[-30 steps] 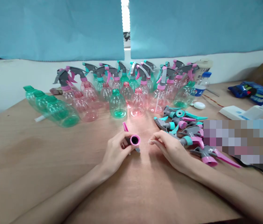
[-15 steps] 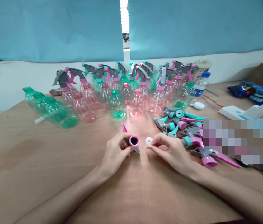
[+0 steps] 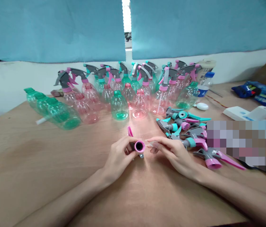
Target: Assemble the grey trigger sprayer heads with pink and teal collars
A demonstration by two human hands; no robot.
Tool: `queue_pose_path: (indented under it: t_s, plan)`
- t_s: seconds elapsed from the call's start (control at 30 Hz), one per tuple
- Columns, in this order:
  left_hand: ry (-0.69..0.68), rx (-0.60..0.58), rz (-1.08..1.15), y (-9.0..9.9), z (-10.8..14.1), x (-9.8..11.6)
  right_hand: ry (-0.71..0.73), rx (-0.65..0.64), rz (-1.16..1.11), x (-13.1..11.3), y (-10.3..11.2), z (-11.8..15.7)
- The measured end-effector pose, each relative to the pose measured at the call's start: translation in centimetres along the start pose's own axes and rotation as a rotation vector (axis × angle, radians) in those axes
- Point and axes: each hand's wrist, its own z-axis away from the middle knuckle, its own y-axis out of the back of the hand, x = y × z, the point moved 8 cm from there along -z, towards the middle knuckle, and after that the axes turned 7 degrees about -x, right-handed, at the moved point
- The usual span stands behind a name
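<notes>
My left hand is closed round a grey and pink trigger sprayer head. The open pink collar faces me, with a dark hollow inside, and a pink trigger tip sticks up behind my fingers. Just to the right, my right hand has thumb and fingertips pinched together close to the collar but apart from it. They grip a small white washer, now almost hidden, with only a pale edge showing. Loose sprayer heads in grey, pink and turquoise lie beyond my right hand.
Clear green bottles and pink bottles crowd the back of the wooden table, several with sprayers on. A blue-capped bottle, a white oval object, a blue packet and white boxes are at right.
My left hand and the sprayer head have shifted slightly right and down. My right fingers have turned, so the washer's round face no longer shows.
</notes>
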Motion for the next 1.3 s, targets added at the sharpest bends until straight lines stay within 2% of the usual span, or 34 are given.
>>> queue_pose_path:
  t_s: [0.17,0.47,0.7,1.07,1.3]
  plan:
    - [-0.040,-0.030,-0.016,-0.3,0.0,0.4,-0.043,-0.031,-0.050,0.2,-0.4,0.1]
    - [-0.183,-0.039,-0.098,-0.8,0.4,1.6,-0.058,-0.123,-0.014,-1.0,-1.3,0.5]
    - [-0.212,-0.079,-0.124,-1.5,0.8,2.3,-0.065,-0.122,-0.020,-0.5,-1.4,0.5]
    - [-0.225,-0.056,-0.144,-1.4,0.8,2.3,-0.052,-0.089,0.042,-0.4,-1.2,0.5]
    - [-0.234,-0.057,-0.160,-1.3,0.7,2.4,-0.027,-0.019,0.136,-0.1,-0.6,0.5]
